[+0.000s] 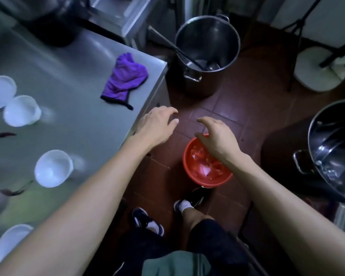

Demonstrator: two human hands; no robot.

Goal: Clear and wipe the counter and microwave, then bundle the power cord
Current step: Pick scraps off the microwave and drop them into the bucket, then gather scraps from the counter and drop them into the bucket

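The steel counter (72, 108) fills the left of the head view. On it lie a purple cloth (126, 78) near the right corner and several white bowls (53, 168). Dark scraps (5, 134) lie between the bowls. My left hand (157, 124) hovers past the counter's right edge, fingers loosely spread, holding nothing. My right hand (215, 136) hangs over a red bucket (205, 166) on the floor, fingers relaxed and empty. The bucket holds scraps. No microwave or power cord is plainly visible.
A tall steel pot (207, 54) with a ladle stands on the tiled floor beyond the counter corner. Another large steel pot (335, 148) sits at the right. A dark appliance (54, 20) stands at the counter's back. A stool (319, 66) is at the far right. My feet are by the bucket.
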